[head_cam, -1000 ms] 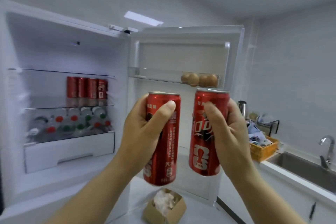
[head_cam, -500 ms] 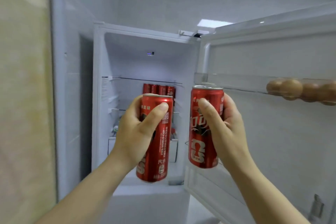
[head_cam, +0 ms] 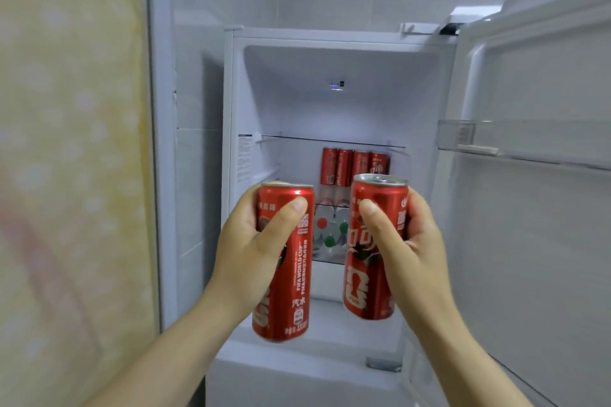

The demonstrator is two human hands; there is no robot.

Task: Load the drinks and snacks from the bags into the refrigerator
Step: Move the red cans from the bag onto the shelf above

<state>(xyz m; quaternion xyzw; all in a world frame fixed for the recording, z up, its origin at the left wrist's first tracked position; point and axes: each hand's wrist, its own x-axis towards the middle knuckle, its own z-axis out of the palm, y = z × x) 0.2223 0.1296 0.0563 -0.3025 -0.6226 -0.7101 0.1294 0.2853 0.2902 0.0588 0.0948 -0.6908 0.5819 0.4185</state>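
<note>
Fingers of the left hand gripped the left can, those of the right hand the right can; beyond the fingertips stood four shelved cans (these two remained).

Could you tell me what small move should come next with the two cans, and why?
Probably reach forward and set the left can and right can beside the row of red cans: left hand and right hand each grip one upright before the open refrigerator.
</note>
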